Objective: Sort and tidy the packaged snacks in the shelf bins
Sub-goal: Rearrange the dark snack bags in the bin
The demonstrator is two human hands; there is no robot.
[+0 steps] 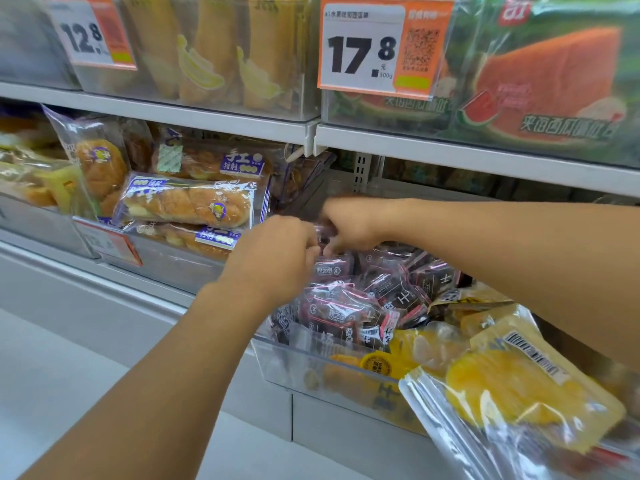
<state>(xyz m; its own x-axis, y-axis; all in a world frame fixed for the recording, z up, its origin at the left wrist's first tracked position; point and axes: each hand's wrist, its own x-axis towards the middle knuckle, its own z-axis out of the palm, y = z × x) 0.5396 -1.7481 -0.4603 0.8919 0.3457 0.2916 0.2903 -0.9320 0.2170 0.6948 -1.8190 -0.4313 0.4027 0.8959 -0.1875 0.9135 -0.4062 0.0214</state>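
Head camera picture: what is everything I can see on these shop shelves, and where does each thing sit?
Dark snack packets: many, dark purple-black, heaped in the clear bin.
Clear bin: one, transparent, lower shelf, centre-right.
Yellow snack bags: several, yellow and clear, bottom right.
Bread packs: several, golden in blue-printed wrap, middle left.
Banana-print packs: several, tan and yellow, top bin.
Watermelon-print packs: green and red, top right; count unclear.
Price tags: three, orange and white, on bin fronts.
Left hand: fingers curled at the packets.
Right hand: fingers curled at the packets; grip blurred.
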